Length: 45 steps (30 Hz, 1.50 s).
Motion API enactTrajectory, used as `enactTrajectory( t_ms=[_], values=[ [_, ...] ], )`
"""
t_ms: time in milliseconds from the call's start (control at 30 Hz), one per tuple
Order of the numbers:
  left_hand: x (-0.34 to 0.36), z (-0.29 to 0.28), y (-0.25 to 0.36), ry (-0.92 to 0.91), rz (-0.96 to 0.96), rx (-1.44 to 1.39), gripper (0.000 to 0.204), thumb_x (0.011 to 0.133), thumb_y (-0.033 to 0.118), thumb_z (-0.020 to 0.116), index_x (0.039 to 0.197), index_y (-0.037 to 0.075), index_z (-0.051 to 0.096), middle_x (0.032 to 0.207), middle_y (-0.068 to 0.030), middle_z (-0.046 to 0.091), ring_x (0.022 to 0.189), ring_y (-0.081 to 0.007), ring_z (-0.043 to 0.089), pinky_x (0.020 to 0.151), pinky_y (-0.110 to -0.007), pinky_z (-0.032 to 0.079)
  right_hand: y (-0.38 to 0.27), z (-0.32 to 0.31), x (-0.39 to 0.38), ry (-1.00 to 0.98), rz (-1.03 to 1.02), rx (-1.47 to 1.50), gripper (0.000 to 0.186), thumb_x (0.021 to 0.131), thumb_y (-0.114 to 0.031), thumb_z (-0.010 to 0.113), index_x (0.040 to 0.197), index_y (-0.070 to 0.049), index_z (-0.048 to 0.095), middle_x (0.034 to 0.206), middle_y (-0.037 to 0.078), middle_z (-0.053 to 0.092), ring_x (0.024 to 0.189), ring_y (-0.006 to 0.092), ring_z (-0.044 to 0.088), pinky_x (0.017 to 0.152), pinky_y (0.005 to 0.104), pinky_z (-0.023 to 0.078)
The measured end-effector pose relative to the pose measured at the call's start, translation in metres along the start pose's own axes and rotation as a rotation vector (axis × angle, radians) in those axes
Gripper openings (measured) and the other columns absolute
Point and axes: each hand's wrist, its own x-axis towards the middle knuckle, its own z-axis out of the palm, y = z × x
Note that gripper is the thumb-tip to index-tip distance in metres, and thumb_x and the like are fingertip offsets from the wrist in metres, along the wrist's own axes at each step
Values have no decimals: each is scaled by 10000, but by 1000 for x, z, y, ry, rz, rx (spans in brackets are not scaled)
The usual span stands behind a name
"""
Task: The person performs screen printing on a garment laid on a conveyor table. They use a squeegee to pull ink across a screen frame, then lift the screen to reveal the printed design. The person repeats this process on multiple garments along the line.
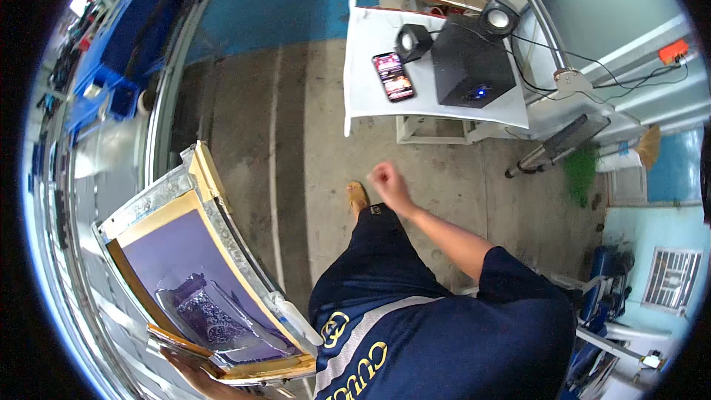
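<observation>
Tilted at my left side is a screen printing frame (211, 226) with purple mesh (174, 248) and yellowish tape along its borders. Glossy dark ink (215, 318) lies pooled on the lower part of the mesh. My left hand (189, 372) is closed at the frame's near left corner, its fingers partly hidden. Right beside that hand, a squeegee (181, 344) with an orange-brown edge rests against the frame. My right hand (391, 188), slightly blurred, hangs in front of my body with fingers curled in, and nothing shows in it.
Ahead, a white-covered table (370, 107) carries a phone (393, 76), a black speaker box (474, 67) and two small speakers. Cables run right toward an orange socket (673, 52). Brooms (581, 174) lean at the right. A metal rail (167, 96) and blue bins (111, 96) line the left.
</observation>
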Motion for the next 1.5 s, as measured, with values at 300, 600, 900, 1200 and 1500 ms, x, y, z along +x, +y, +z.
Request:
enactTrajectory(
  t_ms=[300, 600, 900, 1200, 1500],
  values=[
    [-126, 17, 50, 206, -170, 58, 871, 903, 669, 722, 1487, 65, 491, 1321, -105, 578, 1138, -270, 554, 924, -452, 478, -99, 115, -7, -1382, 100, 106, 235, 1000, -257, 729, 1026, -41, 640, 952, 28, 692, 881, 115, 633, 814, 302, 534],
    [-98, 423, 59, 607, -104, -200, 650, 918, 542, 776, 1348, 78, 625, 1358, -30, 638, 1236, -185, 597, 1095, -398, 448, -367, 119, 501, -2191, 473, 453, 287, 1025, -74, 661, 1103, -127, 391, 1258, 180, 665, 1177, 268, 662, 1033, 409, 506],
    [-64, 465, 52, 700, 62, -373, 687, 920, 565, 762, 1335, 39, 614, 1330, -52, 649, 1228, -199, 619, 1009, -403, 522, -472, 254, 535, -2477, 434, 410, 576, 1036, -100, 658, 1485, -104, 297, 1304, 181, 651, 1260, 258, 630, 1134, 440, 452],
    [-46, 380, 24, 669, 105, -416, 800, 953, 652, 659, 1512, 102, 503, 1479, -37, 577, 1283, -174, 598, 927, -327, 559, -513, 284, 460, -2450, 94, 144, 688, 1021, -175, 685, 1585, -73, 305, 1153, 133, 703, 1119, 227, 690, 1029, 407, 513],
    [9, 361, 38, 421, 229, -616, 703, 991, 586, 644, 1521, 148, 499, 1512, -19, 556, 1389, -210, 520, 1128, -435, 445, -537, 262, 404, -1611, -176, 217, 562, 963, -197, 743, 1457, -90, 499, 894, -9, 581, 794, 98, 589, 767, 273, 502]
  ],
)
